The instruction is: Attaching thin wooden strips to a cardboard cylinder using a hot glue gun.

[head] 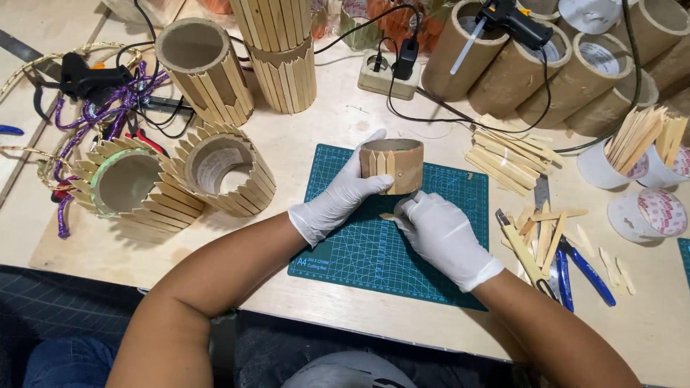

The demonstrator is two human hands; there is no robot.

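A short cardboard tube (399, 164) with a few wooden sticks stuck on its side stands over the green cutting mat (438, 244). My left hand (338, 197), in a white glove, grips the tube from the left, thumb on top. My right hand (442, 233), also gloved, rests on the mat just below the tube and pinches a small wooden stick (389, 216) at its fingertips.
Stick-covered tubes (223, 169) sit at left, taller ones (280, 50) behind. A glue gun (510, 21) rests on bare cardboard tubes (575, 72) at back right. Loose sticks (503, 158), a cutter (521, 248), blue pliers (586, 269) and white cups (632, 162) lie at right. A power strip (388, 72) sits behind the mat.
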